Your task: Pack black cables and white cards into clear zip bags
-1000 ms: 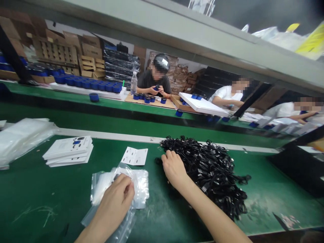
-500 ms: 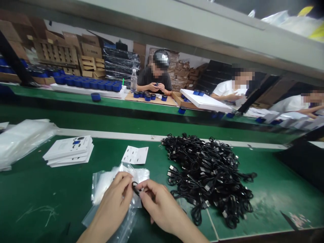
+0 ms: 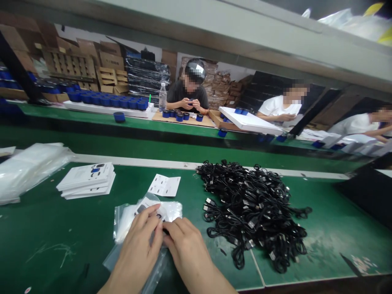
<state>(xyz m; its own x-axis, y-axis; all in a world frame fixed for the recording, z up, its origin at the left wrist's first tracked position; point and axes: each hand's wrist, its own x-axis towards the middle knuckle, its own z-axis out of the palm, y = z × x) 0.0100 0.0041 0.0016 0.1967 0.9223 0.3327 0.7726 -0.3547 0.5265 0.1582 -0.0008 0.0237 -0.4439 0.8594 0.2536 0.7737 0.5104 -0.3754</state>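
My left hand [image 3: 142,239] pinches the upper edge of a clear plastic bag [image 3: 147,199], which has a printed leaflet showing through it. My right hand [image 3: 186,243] is closed with its fingertips at the bag's mouth, on a small coiled black cable [image 3: 165,231]. Most of that cable is hidden by my fingers and the bag. Under both hands lies a stack of clear bags [image 3: 122,222]. A large heap of black USB cables [image 3: 251,208] sits to the right of my right hand.
An unfolded leaflet [image 3: 164,185] lies beyond my hands, and a stack of leaflets [image 3: 87,181] to its left. More plastic bags [image 3: 30,169] are at far left. Several blue round containers [image 3: 104,100] stand across the bench, where co-workers [image 3: 188,96] sit. A shelf [image 3: 196,32] hangs overhead.
My right hand has turned knuckles-up and pressed closer to my left hand. The black cable has moved down into the bag's mouth and is now mostly hidden. The view has shifted slightly.
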